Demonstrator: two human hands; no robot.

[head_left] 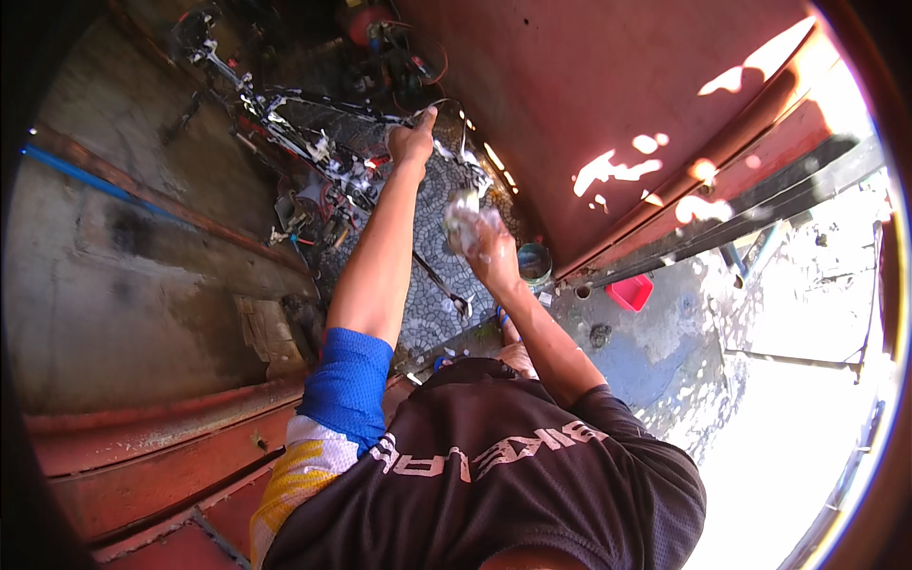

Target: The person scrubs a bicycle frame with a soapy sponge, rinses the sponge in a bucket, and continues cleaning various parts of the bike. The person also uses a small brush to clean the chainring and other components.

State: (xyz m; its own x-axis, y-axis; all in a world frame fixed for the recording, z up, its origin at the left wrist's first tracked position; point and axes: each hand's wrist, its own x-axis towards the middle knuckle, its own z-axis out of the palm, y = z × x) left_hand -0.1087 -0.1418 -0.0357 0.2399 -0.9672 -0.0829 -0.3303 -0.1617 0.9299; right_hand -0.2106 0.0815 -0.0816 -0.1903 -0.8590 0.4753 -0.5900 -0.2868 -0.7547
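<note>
A bicycle frame (299,144), dark and streaked with white suds, stretches from the upper left toward the middle. My left hand (412,144) reaches out to its near right end, closed around a dark bar; the fingers' far side is hidden. White foam clings to a bicycle part (469,173) just right of that hand. Lower down, my right hand (492,255) is closed on a pale, foam-covered sponge (464,220), blurred by motion. Foam also covers the fingers. Below it, a crank arm or similar slim black part (443,285) points toward my feet.
A bucket (534,262) of murky water stands right of my right hand. Beyond it sits a red plastic basin (629,293) on the concrete. A red metal wall (570,104) rises at upper right, and a grey wall (142,228) at left. The floor is pebble-patterned tile (432,323).
</note>
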